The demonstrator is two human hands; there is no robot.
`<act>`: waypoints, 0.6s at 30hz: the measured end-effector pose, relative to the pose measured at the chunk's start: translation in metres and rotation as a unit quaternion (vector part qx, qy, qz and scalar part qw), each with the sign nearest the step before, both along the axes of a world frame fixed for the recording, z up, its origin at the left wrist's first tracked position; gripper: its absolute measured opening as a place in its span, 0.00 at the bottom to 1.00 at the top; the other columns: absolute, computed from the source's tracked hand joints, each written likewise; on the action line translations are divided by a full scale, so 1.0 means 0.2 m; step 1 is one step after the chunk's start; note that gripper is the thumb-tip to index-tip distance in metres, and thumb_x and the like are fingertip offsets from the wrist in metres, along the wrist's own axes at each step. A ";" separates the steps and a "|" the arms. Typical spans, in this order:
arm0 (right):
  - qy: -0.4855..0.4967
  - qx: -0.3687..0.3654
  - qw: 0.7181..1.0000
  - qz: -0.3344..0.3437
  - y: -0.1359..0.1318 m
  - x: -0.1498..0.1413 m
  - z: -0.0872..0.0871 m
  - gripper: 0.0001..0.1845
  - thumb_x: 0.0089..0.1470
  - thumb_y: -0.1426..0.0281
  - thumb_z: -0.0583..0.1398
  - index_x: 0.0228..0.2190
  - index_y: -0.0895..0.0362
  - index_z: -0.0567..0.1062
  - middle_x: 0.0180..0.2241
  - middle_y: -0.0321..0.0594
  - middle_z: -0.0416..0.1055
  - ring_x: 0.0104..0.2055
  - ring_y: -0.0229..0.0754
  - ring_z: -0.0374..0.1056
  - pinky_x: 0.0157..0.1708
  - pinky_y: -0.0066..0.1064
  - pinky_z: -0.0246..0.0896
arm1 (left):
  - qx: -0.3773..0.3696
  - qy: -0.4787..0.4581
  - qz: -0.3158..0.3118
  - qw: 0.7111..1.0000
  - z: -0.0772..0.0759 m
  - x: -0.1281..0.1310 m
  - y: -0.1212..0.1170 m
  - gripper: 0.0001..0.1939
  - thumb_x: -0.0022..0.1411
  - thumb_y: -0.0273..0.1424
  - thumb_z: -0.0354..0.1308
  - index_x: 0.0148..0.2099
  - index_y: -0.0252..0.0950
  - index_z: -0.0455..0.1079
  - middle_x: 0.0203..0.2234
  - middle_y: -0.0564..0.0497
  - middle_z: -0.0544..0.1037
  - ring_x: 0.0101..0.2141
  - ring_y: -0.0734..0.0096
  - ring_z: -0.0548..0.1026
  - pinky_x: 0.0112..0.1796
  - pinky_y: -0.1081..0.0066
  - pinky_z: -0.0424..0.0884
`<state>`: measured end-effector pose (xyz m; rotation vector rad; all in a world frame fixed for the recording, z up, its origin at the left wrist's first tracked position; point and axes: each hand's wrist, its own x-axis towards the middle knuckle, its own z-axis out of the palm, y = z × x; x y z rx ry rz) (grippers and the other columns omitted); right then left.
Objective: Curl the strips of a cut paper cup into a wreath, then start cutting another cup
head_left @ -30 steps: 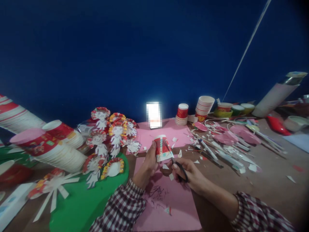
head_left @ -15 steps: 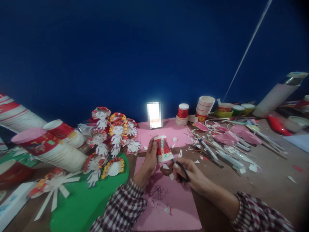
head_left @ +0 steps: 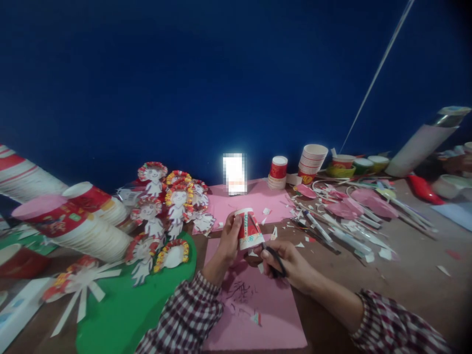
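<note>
A red and white paper cup [head_left: 250,228] is gripped along its left side by my left hand [head_left: 230,240]. My right hand [head_left: 287,258] is closed around the black handles of a pair of scissors [head_left: 275,259]. The scissors' front end meets the cup's lower right edge; the blades are mostly hidden there. Beneath both hands lies a pink sheet [head_left: 273,322] with dark pen scribbles and a few paper scraps on it.
Left, paper doll figures [head_left: 180,201] stand by a green board [head_left: 121,305] and stacked paper cups [head_left: 84,228]. A bright screen [head_left: 235,173] stands at the back. On the right lie pens [head_left: 317,228], pink paper pieces [head_left: 346,207] and scraps; more cups [head_left: 313,160] stand behind.
The cup has turned slightly in my left hand, so its printed green strip sits further left. My right hand and the scissors stay at its lower edge; the whole view shifts a little.
</note>
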<state>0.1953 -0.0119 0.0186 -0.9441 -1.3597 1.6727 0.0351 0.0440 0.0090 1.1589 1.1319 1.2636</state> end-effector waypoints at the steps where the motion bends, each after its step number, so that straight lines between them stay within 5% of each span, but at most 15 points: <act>1: 0.000 -0.003 1.000 0.000 0.00 0.00 0.00 0.24 0.50 0.50 0.59 0.26 0.60 0.69 0.18 0.33 0.66 0.18 0.29 0.58 0.17 0.21 0.53 | -0.011 -0.013 -0.006 1.000 -0.01 0.00 0.00 0.19 0.61 0.45 0.49 0.48 0.39 0.65 0.40 0.46 0.74 0.37 0.64 0.73 0.39 0.68 0.70; 4: -0.007 -0.002 1.000 -0.007 0.00 0.00 -0.01 0.24 0.49 0.49 0.59 0.25 0.60 0.70 0.17 0.33 0.65 0.17 0.29 0.57 0.15 0.20 0.51 | -0.008 -0.013 -0.011 1.000 -0.02 0.00 0.00 0.19 0.62 0.43 0.49 0.53 0.42 0.61 0.42 0.49 0.72 0.37 0.69 0.72 0.38 0.71 0.70; 18: -0.025 0.005 0.999 -0.020 -0.01 0.00 -0.02 0.24 0.51 0.50 0.58 0.26 0.60 0.71 0.16 0.31 0.63 0.13 0.27 0.52 0.11 0.19 0.45 | 0.019 0.022 -0.018 0.999 -0.04 0.01 0.02 0.12 0.61 0.41 0.49 0.41 0.40 0.64 0.32 0.54 0.71 0.32 0.72 0.69 0.35 0.74 0.66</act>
